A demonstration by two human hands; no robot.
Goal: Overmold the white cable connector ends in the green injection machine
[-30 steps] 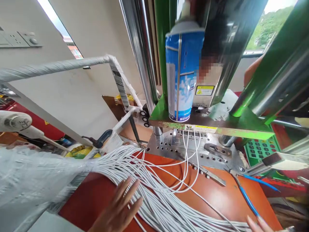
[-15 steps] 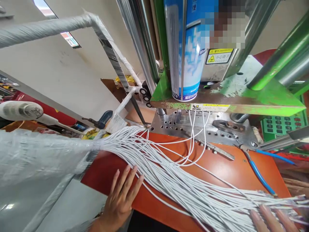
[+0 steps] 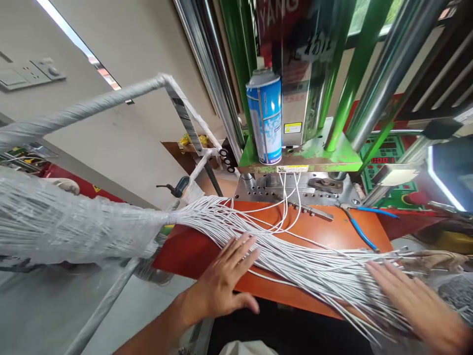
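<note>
A thick bundle of white cables (image 3: pixel 306 268) fans out across the orange-red tabletop (image 3: pixel 199 249). My left hand (image 3: pixel 229 276) lies palm down at the bundle's near edge, fingers stretched and thumb apart, with its fingertips on the cables. Over the bundle's right end is my right hand (image 3: pixel 410 291), flat with fingers extended; whether it presses on the cables I cannot tell. Neither hand grips anything. To the left, the cables gather into a plastic-wrapped bunch (image 3: pixel 74 222). A few strands loop up under the green press plate (image 3: pixel 332 158).
A blue spray can (image 3: pixel 265 118) stands on the press plate. Blue-handled pliers (image 3: pixel 360 229) and a metal bar (image 3: pixel 314 212) lie behind the cables. A wrapped tube frame (image 3: pixel 111 96) rises at left. A green control panel (image 3: pixel 382 155) is at right.
The view has shifted back and now takes in more of the press and both arms. My left hand has moved right onto the cables' edge, and more of my right hand shows over their right end.
</note>
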